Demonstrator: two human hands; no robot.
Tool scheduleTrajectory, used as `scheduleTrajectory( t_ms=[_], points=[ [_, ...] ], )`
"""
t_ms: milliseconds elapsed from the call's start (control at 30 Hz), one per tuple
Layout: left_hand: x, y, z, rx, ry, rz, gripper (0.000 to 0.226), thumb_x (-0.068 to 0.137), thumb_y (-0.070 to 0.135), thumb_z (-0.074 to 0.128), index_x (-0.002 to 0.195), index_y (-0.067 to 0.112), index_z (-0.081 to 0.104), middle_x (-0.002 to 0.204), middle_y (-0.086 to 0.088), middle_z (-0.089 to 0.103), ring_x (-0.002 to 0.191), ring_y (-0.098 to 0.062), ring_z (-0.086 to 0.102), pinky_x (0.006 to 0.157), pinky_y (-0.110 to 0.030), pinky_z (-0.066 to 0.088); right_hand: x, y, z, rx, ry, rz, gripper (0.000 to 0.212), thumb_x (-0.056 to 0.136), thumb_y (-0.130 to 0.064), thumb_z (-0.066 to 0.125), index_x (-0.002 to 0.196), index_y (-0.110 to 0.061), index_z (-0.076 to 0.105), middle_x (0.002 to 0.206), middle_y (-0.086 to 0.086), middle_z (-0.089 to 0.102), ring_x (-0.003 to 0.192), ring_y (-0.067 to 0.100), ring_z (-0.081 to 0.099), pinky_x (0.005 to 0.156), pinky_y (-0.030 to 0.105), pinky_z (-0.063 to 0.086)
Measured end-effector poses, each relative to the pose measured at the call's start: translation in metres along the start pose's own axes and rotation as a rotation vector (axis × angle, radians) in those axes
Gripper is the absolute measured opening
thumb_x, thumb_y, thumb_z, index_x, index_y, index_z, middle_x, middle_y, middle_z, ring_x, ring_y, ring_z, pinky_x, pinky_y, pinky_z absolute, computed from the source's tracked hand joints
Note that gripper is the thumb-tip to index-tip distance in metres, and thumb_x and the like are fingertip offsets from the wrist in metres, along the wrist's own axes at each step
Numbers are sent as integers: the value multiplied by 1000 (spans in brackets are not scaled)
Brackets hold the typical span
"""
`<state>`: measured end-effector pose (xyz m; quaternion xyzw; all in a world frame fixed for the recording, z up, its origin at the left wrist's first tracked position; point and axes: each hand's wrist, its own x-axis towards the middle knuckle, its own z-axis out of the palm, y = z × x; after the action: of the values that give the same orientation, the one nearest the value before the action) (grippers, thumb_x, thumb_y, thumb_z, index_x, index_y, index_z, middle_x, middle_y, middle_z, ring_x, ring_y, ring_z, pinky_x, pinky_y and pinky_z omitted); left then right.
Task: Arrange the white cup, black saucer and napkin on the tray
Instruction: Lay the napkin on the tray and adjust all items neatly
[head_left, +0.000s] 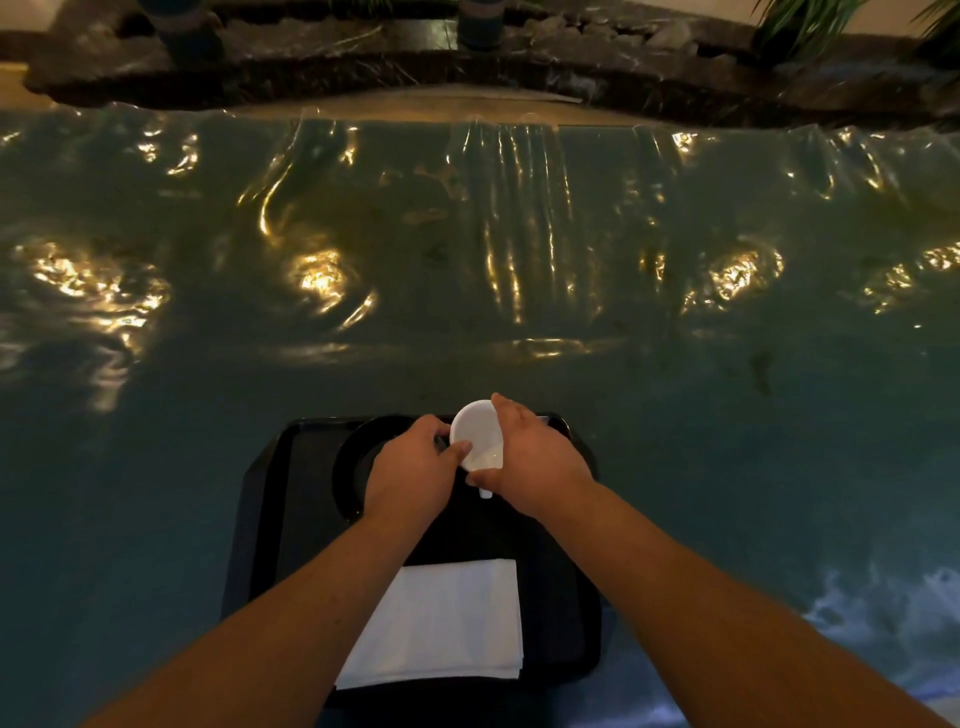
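Note:
A black tray (270, 519) lies on the table in front of me. On its far half sits a black saucer (350, 467), partly hidden by my left hand (410, 478). Both hands hold a white cup (478, 434) tilted above the tray's far end, its mouth facing away from me. My right hand (535, 467) wraps the cup's right side, and the left hand's fingers touch its left side. A folded white napkin (447, 623) rests on the tray's near half, between my forearms.
The table (519, 260) is covered with a shiny, wrinkled clear sheet that reflects warm lights. Beyond its far edge lies a dark stone ledge (311, 67) with rocks and green plants (800, 21). The scene is dim.

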<state>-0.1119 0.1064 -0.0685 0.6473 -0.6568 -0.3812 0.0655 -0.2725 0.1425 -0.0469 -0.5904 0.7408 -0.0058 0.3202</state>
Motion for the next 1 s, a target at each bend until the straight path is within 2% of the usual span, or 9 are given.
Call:
scheduleTrajectory(
  t_ms=[133,233,300,367,400,467,567,700,1000],
  points=[
    [-8,-9,-5,-46,8,29,37,94,56,59,121,30,60,86,14,65,81,-6,61,69,-34,54,3,0,4,-36,-15,-20,116,83,-56,78,164,-26,1,172,4,15,140,29,48,103,44,49],
    [-29,-26,-19,-33,94,104,38,95,60,54,123,34,57,88,15,64,79,-3,60,66,-29,50,-15,6,8,9,58,-37,119,82,-63,76,163,-30,-5,173,1,5,148,27,34,111,44,42],
    [-50,-47,-26,28,154,222,33,95,56,55,119,34,58,98,17,62,83,-4,59,69,-27,51,-40,12,16,42,289,-125,99,87,-56,72,163,-25,15,168,2,25,148,23,32,116,39,34],
    [-72,-75,-27,94,173,375,26,94,48,58,113,30,61,101,14,59,87,-4,57,73,-23,49,-66,17,34,81,501,-300,67,91,-41,69,149,-16,46,148,6,52,134,23,47,114,36,39],
    [-81,-90,-24,142,166,459,25,94,47,59,110,28,63,101,12,60,90,-5,56,75,-23,49,-78,21,47,78,529,-387,56,91,-37,68,141,-14,55,138,6,58,127,24,53,110,37,43],
    [-95,-119,-15,265,128,633,27,92,46,61,108,25,67,104,7,62,94,-12,59,80,-28,51,-97,29,77,15,432,-506,47,92,-38,66,135,-18,62,131,4,62,120,23,58,105,39,47],
    [-106,-152,-7,417,70,781,30,90,47,65,111,25,69,119,1,66,103,-20,62,92,-35,46,-112,48,118,-113,251,-550,48,94,-48,64,136,-26,59,133,1,60,119,22,59,99,41,53],
    [-108,-184,-1,518,28,763,38,90,50,63,120,27,67,138,-4,63,120,-26,63,106,-41,38,-113,67,139,-260,215,-581,47,90,-50,64,131,-28,63,138,4,61,122,26,58,101,44,54],
    [-107,-195,2,484,33,765,40,95,51,58,127,29,65,145,-2,59,129,-23,58,109,-45,38,-110,75,147,-256,248,-611,42,97,-47,62,134,-28,65,149,6,56,136,27,51,112,38,37]
  ],
)
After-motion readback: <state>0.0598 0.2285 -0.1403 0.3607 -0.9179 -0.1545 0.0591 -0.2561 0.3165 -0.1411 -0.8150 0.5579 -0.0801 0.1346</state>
